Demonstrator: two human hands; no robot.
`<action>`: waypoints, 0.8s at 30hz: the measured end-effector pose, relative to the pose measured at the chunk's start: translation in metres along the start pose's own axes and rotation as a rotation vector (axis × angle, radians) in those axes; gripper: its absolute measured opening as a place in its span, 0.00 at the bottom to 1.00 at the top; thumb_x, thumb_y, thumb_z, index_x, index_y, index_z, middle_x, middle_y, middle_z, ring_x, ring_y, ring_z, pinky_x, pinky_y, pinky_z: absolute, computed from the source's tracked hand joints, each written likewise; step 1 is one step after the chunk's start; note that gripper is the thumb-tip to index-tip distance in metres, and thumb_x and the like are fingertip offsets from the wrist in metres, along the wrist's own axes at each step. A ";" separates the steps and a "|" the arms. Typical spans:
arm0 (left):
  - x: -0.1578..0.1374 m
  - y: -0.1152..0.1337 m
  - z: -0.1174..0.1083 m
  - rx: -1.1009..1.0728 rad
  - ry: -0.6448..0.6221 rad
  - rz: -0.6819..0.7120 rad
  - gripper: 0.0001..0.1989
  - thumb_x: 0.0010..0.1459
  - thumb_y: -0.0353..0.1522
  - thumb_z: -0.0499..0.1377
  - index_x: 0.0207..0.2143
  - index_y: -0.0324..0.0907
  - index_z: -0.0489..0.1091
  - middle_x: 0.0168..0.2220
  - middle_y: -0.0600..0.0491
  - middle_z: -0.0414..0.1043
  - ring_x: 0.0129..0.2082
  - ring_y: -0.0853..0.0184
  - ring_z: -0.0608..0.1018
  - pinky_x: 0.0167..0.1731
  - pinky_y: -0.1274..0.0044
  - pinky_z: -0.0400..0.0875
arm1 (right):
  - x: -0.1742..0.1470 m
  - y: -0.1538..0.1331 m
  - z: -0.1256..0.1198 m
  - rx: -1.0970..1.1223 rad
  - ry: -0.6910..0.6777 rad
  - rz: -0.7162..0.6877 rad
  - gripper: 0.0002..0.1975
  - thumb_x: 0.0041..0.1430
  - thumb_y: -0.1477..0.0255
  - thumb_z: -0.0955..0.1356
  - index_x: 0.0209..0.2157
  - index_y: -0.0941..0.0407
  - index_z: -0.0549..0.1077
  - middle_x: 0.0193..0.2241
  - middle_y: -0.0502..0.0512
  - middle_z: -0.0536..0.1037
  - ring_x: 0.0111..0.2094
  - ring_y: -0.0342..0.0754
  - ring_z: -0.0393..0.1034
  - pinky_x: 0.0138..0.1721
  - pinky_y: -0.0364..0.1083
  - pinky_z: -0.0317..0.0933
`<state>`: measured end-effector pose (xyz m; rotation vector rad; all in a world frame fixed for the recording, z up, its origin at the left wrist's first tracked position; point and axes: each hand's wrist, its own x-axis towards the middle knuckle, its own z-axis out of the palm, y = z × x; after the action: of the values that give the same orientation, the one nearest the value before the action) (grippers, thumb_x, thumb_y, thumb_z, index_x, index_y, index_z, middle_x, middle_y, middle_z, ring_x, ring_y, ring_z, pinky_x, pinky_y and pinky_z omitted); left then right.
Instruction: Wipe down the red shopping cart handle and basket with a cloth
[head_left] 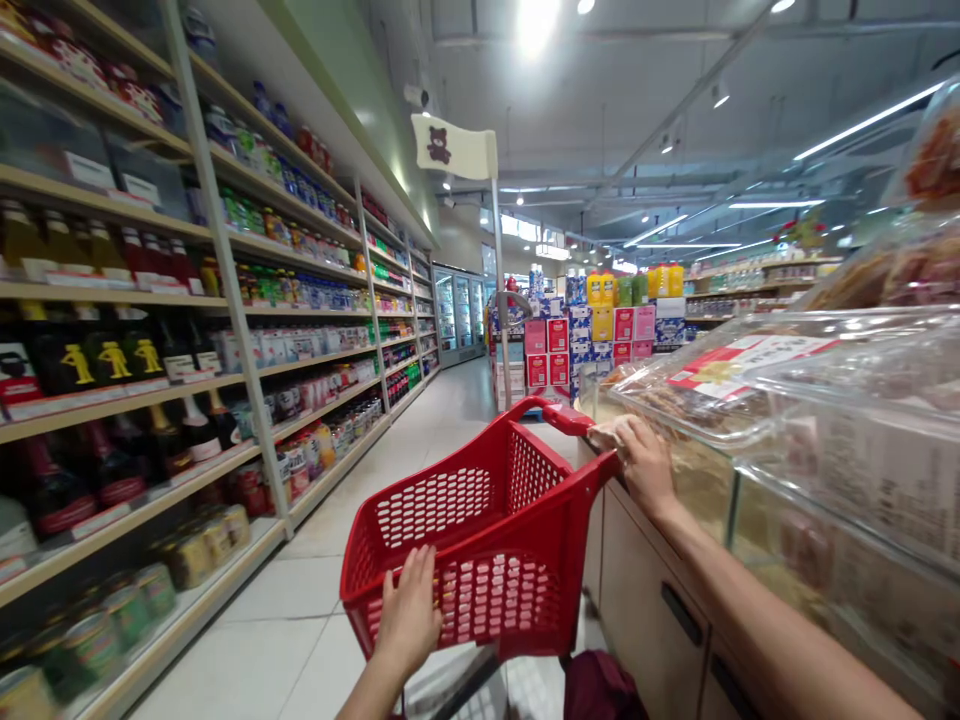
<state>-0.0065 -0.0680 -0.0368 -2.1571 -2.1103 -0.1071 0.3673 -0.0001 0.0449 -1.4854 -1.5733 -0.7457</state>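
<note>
A small red plastic shopping cart [555, 600] stands at an angle in front of me, its perforated basket holding nothing that I can see. My left hand [410, 612] lies against the near side of the basket, fingers stretched up to the rim. At the handle end, my right hand [643, 462] has its fingers closed over a crumpled white wipe [611, 432], which touches the red handle [566, 418]. From the cart rises a pole with a cream bear-print flag [455, 147].
Shelves of bottles and cans [307, 310] line the left side. At right, clear plastic food boxes [739, 375] sit on a glass-topped counter with cabinet doors [649, 600]. Stacked drink cartons [547, 350] stand ahead, and glass-door fridges [459, 310] are farther back along the tiled aisle [300, 600].
</note>
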 end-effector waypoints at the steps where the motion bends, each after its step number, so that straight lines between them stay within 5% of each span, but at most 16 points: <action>1: -0.001 -0.001 0.000 0.002 -0.004 0.002 0.39 0.40 0.25 0.46 0.58 0.36 0.44 0.61 0.51 0.42 0.60 0.65 0.46 0.57 0.63 0.41 | 0.008 -0.004 0.000 -0.015 -0.047 -0.012 0.18 0.55 0.77 0.56 0.43 0.56 0.70 0.49 0.60 0.66 0.52 0.53 0.56 0.50 0.55 0.50; 4: -0.002 -0.001 0.000 0.000 -0.010 0.011 0.40 0.39 0.24 0.46 0.59 0.36 0.43 0.61 0.51 0.41 0.61 0.65 0.45 0.57 0.64 0.40 | 0.001 -0.034 0.007 -0.005 -0.229 -0.193 0.15 0.57 0.76 0.57 0.38 0.53 0.72 0.46 0.56 0.70 0.51 0.51 0.57 0.48 0.51 0.52; 8: -0.004 -0.003 -0.001 -0.018 -0.005 0.028 0.40 0.39 0.24 0.46 0.59 0.37 0.42 0.62 0.51 0.41 0.61 0.65 0.44 0.57 0.64 0.39 | -0.025 -0.065 0.014 0.007 -0.386 -0.446 0.17 0.57 0.78 0.57 0.44 0.50 0.69 0.50 0.53 0.67 0.54 0.50 0.53 0.51 0.52 0.48; 14: -0.006 -0.005 0.002 -0.032 0.002 0.057 0.40 0.39 0.26 0.47 0.59 0.37 0.41 0.62 0.52 0.39 0.61 0.64 0.42 0.57 0.65 0.39 | -0.006 -0.037 0.005 -0.172 -0.296 -0.205 0.15 0.57 0.77 0.57 0.43 0.54 0.69 0.49 0.60 0.67 0.52 0.53 0.56 0.48 0.53 0.50; 21: -0.006 -0.006 0.002 -0.035 0.005 0.060 0.40 0.39 0.27 0.47 0.59 0.37 0.42 0.62 0.53 0.40 0.61 0.65 0.43 0.57 0.66 0.40 | -0.030 -0.057 0.014 -0.050 -0.343 -0.472 0.18 0.58 0.78 0.56 0.46 0.52 0.68 0.51 0.55 0.66 0.54 0.50 0.53 0.51 0.52 0.45; 24: -0.006 -0.006 0.002 -0.032 0.013 0.063 0.40 0.40 0.27 0.47 0.59 0.37 0.42 0.62 0.52 0.41 0.61 0.64 0.44 0.57 0.66 0.40 | -0.017 -0.034 0.009 -0.129 -0.308 -0.248 0.20 0.56 0.80 0.55 0.47 0.54 0.67 0.51 0.59 0.66 0.52 0.52 0.56 0.50 0.54 0.47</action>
<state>-0.0131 -0.0737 -0.0396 -2.2318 -2.0454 -0.1493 0.3320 -0.0054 0.0296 -1.5726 -2.0023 -0.7989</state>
